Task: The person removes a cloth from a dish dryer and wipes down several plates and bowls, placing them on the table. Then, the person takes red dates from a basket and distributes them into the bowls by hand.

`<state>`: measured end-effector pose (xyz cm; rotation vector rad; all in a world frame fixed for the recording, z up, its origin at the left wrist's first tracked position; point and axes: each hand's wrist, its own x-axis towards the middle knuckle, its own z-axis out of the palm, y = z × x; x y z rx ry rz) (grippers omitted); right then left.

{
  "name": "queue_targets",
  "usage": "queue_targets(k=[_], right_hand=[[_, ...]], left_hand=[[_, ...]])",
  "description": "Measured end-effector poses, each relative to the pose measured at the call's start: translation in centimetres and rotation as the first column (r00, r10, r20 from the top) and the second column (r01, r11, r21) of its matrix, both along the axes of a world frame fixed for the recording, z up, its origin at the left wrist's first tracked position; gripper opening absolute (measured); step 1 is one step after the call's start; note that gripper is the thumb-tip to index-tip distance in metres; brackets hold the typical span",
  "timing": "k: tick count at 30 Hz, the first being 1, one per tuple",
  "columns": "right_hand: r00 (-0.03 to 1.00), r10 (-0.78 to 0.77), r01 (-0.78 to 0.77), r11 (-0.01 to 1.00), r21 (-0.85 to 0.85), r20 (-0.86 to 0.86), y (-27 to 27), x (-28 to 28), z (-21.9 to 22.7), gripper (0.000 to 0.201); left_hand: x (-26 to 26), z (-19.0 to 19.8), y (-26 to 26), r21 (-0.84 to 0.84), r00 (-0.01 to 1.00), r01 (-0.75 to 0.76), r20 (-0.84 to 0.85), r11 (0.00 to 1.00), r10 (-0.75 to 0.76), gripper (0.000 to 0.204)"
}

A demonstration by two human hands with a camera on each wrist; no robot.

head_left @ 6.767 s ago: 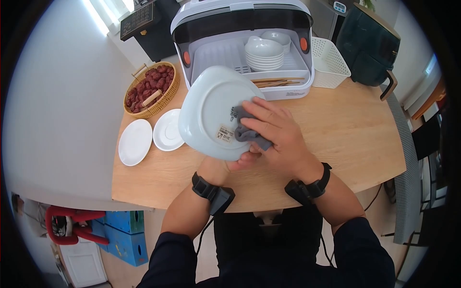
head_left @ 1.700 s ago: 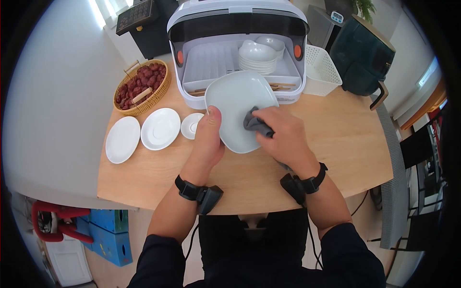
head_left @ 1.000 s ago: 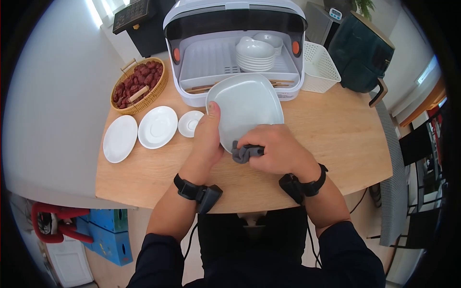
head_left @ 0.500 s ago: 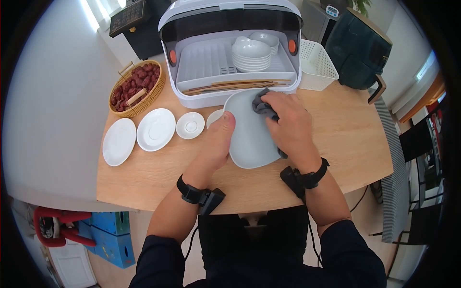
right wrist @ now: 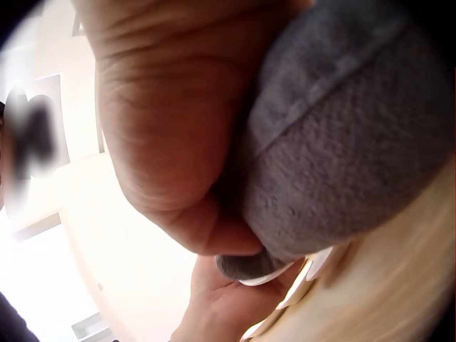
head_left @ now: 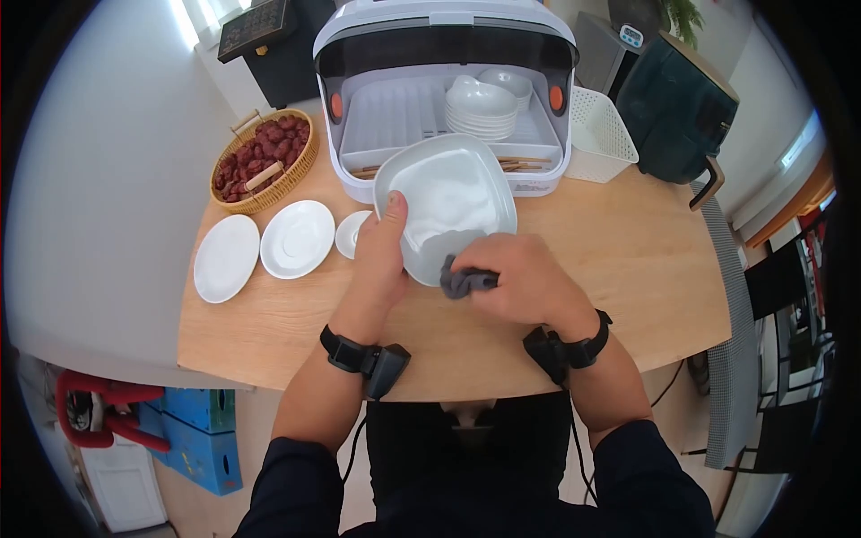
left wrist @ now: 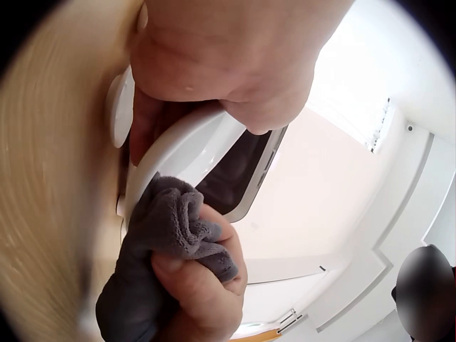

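In the head view my left hand [head_left: 381, 251] grips the left edge of a square white plate [head_left: 453, 193], thumb over the rim and fingers underneath. The plate is held above the table with its inner face up. My right hand [head_left: 520, 278] pinches a bunched grey cloth [head_left: 465, 278] at the plate's near edge. The left wrist view shows the cloth [left wrist: 178, 221] folded around the rim between thumb and fingers. A hanging part of the cloth [right wrist: 349, 142] fills much of the right wrist view. The left fingers are hidden under the plate in the head view.
Left of the plate lie an oval white plate [head_left: 226, 258], a round saucer [head_left: 298, 238] and a smaller saucer [head_left: 348, 235]. Behind stands an open dish box [head_left: 359, 117] with stacked bowls [head_left: 482, 108] and chopsticks. A basket of dates [head_left: 266, 157], white basket [head_left: 599, 134] and air fryer [head_left: 677, 108] flank it.
Earlier the plate showed its underside; now its inner face is up. Over the last half second the cloth moved from the far right edge to the near edge, and the plate shifted left.
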<state>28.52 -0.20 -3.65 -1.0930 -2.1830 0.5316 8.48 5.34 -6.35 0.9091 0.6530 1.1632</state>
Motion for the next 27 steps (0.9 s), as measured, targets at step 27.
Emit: queue_targets(k=[27], right_hand=[[0.504,-0.397,-0.242,0.787,-0.567,-0.767,3.2,2.0,-2.0,0.058]], left_hand=[[-2.1,-0.1,1.6,0.159,0.979,0.012,0.2,0.987,-0.044,0.08]])
